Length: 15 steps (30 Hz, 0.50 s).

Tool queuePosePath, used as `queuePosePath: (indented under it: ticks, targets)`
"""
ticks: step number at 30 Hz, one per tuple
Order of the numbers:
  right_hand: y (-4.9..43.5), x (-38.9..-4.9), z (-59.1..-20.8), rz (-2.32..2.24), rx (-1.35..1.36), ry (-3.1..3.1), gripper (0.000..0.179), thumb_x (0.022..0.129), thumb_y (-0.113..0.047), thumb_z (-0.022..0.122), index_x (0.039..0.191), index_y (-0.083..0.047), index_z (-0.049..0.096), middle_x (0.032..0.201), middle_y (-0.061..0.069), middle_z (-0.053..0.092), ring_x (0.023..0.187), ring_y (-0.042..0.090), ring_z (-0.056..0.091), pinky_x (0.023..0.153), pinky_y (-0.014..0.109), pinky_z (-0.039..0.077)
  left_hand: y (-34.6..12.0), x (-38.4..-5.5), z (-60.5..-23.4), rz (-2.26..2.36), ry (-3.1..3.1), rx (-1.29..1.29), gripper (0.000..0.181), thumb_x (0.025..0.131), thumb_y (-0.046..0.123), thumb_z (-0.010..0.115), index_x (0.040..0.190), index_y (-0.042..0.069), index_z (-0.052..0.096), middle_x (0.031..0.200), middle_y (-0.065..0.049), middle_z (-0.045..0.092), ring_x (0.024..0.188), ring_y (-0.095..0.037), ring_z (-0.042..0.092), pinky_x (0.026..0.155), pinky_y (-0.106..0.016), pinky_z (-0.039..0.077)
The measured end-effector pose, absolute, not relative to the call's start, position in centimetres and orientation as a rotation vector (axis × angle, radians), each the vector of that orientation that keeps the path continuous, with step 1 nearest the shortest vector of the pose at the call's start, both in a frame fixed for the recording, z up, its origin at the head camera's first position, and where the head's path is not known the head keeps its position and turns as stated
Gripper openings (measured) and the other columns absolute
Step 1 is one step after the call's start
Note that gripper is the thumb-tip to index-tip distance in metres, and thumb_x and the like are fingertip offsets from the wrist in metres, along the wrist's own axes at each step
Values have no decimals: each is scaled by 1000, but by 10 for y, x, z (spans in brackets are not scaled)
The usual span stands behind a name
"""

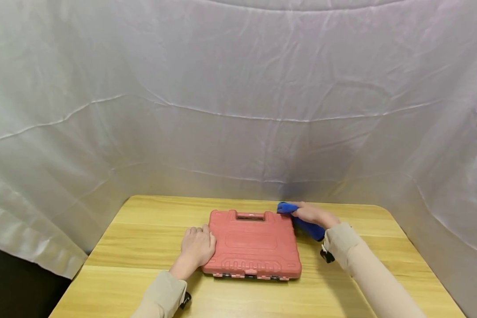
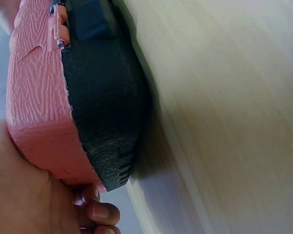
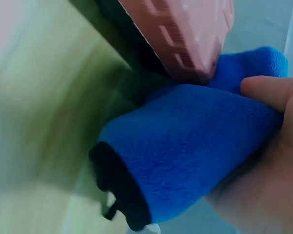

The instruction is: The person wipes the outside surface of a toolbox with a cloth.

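Note:
A red plastic tool case [image 1: 250,240] lies flat and closed on the table, its carrying handle toward the back and its hinges toward the person. Its lower half shows black [image 2: 107,92] in the left wrist view. My left hand [image 1: 198,245] holds the case by its left side, fingers curled beside the edge. At the far right corner, my right hand [image 1: 312,214] grips a bunched blue cloth [image 3: 185,141]. That fuzzy cloth lies against the corner of the case, part of it hanging down along the right side.
The wooden table [image 1: 143,247] has rounded back corners. Pale grey curtains [image 1: 222,145] hang behind it and at both sides. A dark area [image 1: 16,282] shows at the lower left, beyond the table's edge.

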State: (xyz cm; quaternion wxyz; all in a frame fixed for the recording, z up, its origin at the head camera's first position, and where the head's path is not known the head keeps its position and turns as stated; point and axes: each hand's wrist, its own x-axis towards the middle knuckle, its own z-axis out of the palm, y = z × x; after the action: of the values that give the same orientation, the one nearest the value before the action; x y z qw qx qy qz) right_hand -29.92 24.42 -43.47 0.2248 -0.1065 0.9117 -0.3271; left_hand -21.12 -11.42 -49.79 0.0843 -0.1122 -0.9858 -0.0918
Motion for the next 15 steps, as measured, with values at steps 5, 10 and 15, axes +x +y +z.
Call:
queuePosePath:
  ticks: [5, 10, 15]
  targets:
    - [245, -285, -451, -1163, -179, 2468, 56, 101, -15, 46, 152, 2, 31, 153, 30, 32, 138, 48, 33, 108, 60, 30, -114, -211, -498, -274, -2955, -335, 29, 99, 23, 40, 98, -3, 53, 85, -19, 60, 90, -37, 59, 86, -47, 42]
    - [236, -271, -462, -1366, -51, 2443, 53, 104, -14, 43, 153, 2, 30, 154, 29, 30, 142, 47, 27, 112, 60, 24, -114, -210, -498, -289, -2963, -336, 29, 100, 23, 40, 99, -3, 53, 86, -20, 60, 90, -37, 58, 87, -48, 41]
    - [225, -258, -465, -1519, 39, 2421, 50, 105, -12, 39, 152, 3, 30, 154, 28, 31, 142, 46, 27, 113, 59, 23, -114, -210, -498, -277, -2956, -332, 28, 100, 22, 41, 98, -3, 53, 85, -20, 59, 89, -37, 58, 85, -48, 41]
